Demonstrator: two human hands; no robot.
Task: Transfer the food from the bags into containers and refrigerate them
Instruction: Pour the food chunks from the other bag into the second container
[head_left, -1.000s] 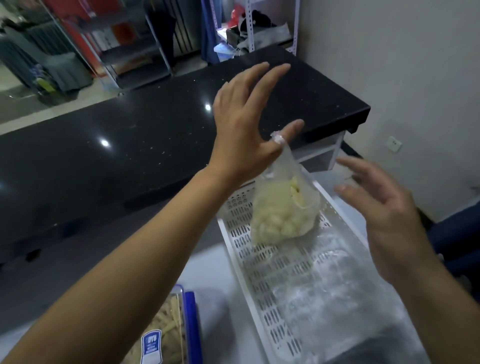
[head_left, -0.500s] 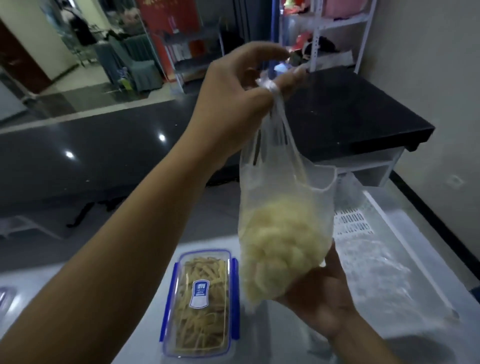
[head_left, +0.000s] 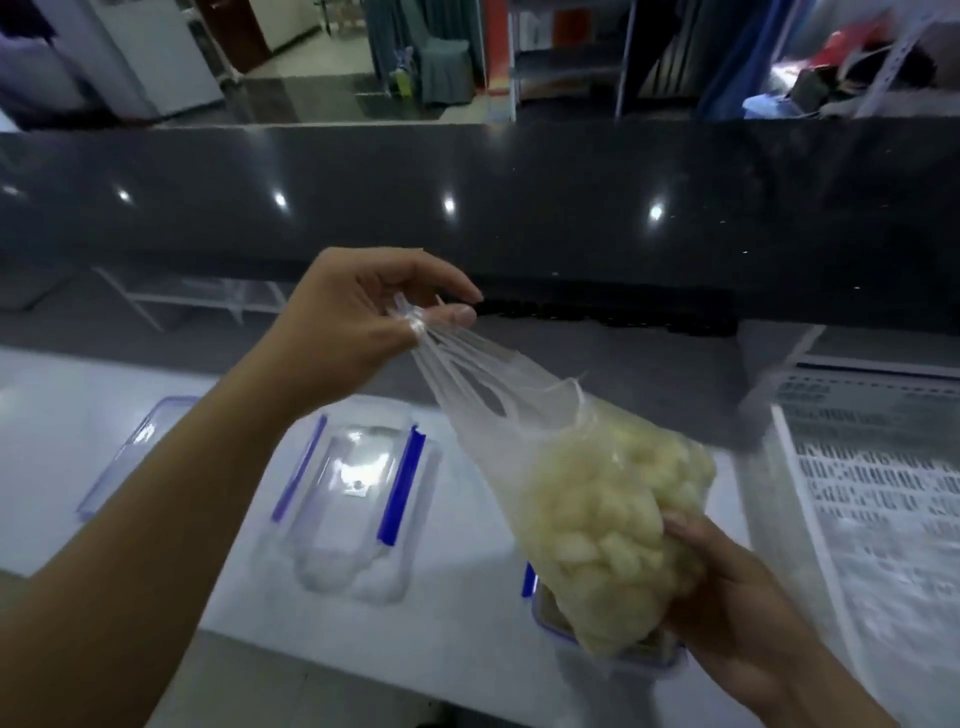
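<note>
A clear plastic bag (head_left: 597, 499) full of pale yellow food pieces hangs tilted in the middle of the view. My left hand (head_left: 358, 322) pinches its knotted handles at the upper left. Under the bag's lower end sits my right hand (head_left: 727, 587), cupping it from below. An empty clear container with blue clips (head_left: 358, 499) lies on the white surface to the left of the bag. Another blue-rimmed container (head_left: 550, 613) sits mostly hidden beneath the bag.
A clear lid (head_left: 130, 452) lies at the far left on the white surface (head_left: 467, 597). A white perforated tray (head_left: 878, 493) is at the right. A long black counter (head_left: 519, 208) runs across behind.
The view swung left from the perforated tray to the white surface. Both hands lifted the bag off the tray and carried it over the containers, tilting it.
</note>
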